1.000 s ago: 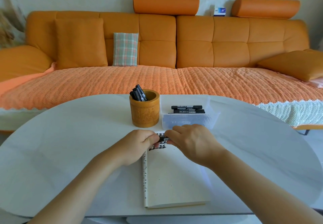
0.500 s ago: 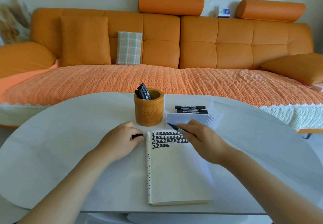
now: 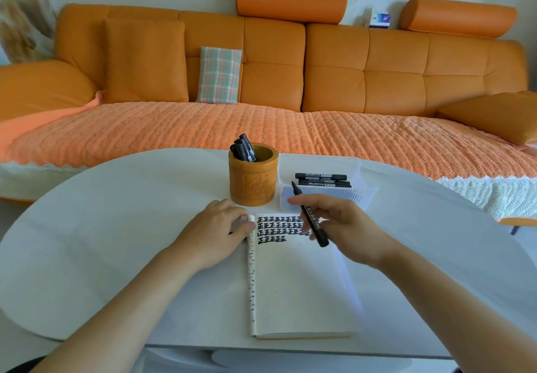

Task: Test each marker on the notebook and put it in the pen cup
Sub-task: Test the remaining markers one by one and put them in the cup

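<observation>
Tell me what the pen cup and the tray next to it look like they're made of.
Cup: probably bamboo or wood. It is honey-brown with a thick wall, carved relief on the side and a soft sheen.
Tray: most likely thin plastic. It is a translucent, frosted white, and the front wall is finely ribbed.

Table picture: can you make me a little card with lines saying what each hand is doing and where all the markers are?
Right hand: holds an uncapped marker, its tip pointing away toward the clear box and not on the page
Left hand: rests at the notebook's left edge; whether it holds anything is hidden
Notebook: open, with rows of black test marks at the top
Pen cup: holds several black markers
Clear box: behind the notebook, with spare markers lying in it
</observation>
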`<state>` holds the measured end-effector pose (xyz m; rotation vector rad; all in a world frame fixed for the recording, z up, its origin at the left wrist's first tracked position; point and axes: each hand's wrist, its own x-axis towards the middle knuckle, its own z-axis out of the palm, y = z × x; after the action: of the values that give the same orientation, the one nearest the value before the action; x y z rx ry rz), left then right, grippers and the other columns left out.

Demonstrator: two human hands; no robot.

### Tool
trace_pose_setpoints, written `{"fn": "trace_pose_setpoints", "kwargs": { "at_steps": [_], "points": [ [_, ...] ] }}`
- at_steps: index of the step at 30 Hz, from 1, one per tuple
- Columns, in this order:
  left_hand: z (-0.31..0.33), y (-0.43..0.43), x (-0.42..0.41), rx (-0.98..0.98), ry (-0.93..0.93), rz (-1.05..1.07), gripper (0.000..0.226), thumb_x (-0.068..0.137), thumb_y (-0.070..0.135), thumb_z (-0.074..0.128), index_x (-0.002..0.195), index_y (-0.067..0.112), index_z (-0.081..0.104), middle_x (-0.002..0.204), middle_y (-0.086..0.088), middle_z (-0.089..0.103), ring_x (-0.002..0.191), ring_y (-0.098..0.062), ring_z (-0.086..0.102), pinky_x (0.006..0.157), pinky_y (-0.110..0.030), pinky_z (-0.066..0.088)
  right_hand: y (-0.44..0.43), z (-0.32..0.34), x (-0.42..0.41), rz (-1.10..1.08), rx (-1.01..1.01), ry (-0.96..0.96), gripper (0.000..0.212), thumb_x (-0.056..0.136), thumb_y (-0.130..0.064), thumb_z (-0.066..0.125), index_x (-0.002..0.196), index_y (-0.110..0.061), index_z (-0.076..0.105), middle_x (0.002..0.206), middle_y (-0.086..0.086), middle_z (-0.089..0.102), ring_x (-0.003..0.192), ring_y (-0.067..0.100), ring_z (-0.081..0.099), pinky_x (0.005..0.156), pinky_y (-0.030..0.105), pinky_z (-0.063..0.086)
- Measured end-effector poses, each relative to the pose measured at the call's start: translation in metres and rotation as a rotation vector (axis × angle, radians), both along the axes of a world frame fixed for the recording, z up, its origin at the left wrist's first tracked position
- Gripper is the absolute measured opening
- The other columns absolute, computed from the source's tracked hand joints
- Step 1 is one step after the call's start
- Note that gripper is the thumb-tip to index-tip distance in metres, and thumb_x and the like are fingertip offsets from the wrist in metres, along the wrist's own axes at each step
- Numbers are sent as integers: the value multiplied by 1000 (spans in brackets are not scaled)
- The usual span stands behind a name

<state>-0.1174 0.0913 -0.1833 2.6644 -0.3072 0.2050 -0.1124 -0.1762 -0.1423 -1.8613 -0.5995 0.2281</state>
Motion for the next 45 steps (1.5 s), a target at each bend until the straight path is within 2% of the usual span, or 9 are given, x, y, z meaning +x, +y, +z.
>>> {"fn": "trace_pose_setpoints", "kwargs": {
  "at_steps": [2, 5, 7, 10, 14, 24, 29, 38, 45],
  "points": [
    [-2, -5, -1, -27, 27, -37, 61, 90, 65, 43, 139, 29, 44, 135, 15, 42, 127, -8, 35, 103, -34, 37, 2, -4, 0, 9, -66, -102, 44, 90, 9, 57, 117, -25, 67, 79, -10, 58, 73, 9, 55, 72, 23, 46],
    [-5, -14, -2, -24, 45, -98, 82, 81, 74, 49, 147, 29, 30, 147, 16, 31, 134, -5, 24, 109, -31, 30, 9, -5, -2, -33, 68, -62, 5, 88, -19, 69, 94, -20, 69, 74, 5, 61, 69, 16, 56, 68, 29, 48],
    [-6, -20, -3, -2, 49, -116, 89, 78, 74, 54, 148, 29, 25, 149, 16, 27, 136, -6, 21, 108, -28, 26, 12, -7, -1, -121, 121, -6, 11, 93, -21, 59, 94, -19, 69, 68, 7, 59, 60, 25, 57, 60, 33, 48],
    [-9, -25, -3, 24, 24, -120, 89, 76, 73, 59, 146, 29, 28, 147, 14, 31, 133, -7, 23, 103, -25, 25, 15, -12, 0, -179, 152, 100, 21, 96, -3, 53, 106, -16, 67, 81, 13, 71, 63, 33, 66, 51, 34, 49],
    [-11, -25, -1, 14, 21, -119, 91, 74, 73, 61, 146, 28, 29, 146, 14, 32, 134, -6, 22, 103, -22, 23, 21, -22, 2, -279, 73, 88, 4, 87, 2, 65, 87, 0, 62, 70, 14, 66, 52, 17, 59, 46, 20, 42],
    [-9, -24, 1, 43, 37, -128, 95, 72, 76, 59, 147, 27, 29, 144, 15, 32, 132, -6, 23, 104, -25, 26, 25, -33, 3, -305, -2, 78, 22, 82, -2, 71, 69, -11, 56, 58, 4, 59, 48, 17, 48, 45, 25, 39],
    [-8, -24, 3, 49, 52, -131, 96, 71, 77, 59, 147, 26, 29, 142, 15, 33, 131, -7, 24, 105, -28, 28, 27, -35, 3, -298, -30, 49, 24, 84, -1, 71, 68, -8, 53, 58, -3, 57, 46, 9, 45, 43, 19, 36],
    [-9, -23, 3, 60, 65, -135, 102, 64, 85, 49, 145, 28, 30, 141, 17, 33, 129, -6, 25, 106, -28, 29, 25, -40, 6, -268, -95, 0, 23, 82, -6, 71, 68, -8, 52, 61, -6, 58, 54, 11, 47, 48, 24, 38],
    [-9, -24, 2, 52, 52, -127, 95, 71, 78, 58, 146, 28, 29, 142, 16, 32, 131, -6, 24, 106, -28, 27, 23, -42, 6, -269, -95, -41, 23, 81, -5, 69, 69, -8, 50, 61, -7, 56, 53, 9, 45, 48, 21, 36]
  ]
}}
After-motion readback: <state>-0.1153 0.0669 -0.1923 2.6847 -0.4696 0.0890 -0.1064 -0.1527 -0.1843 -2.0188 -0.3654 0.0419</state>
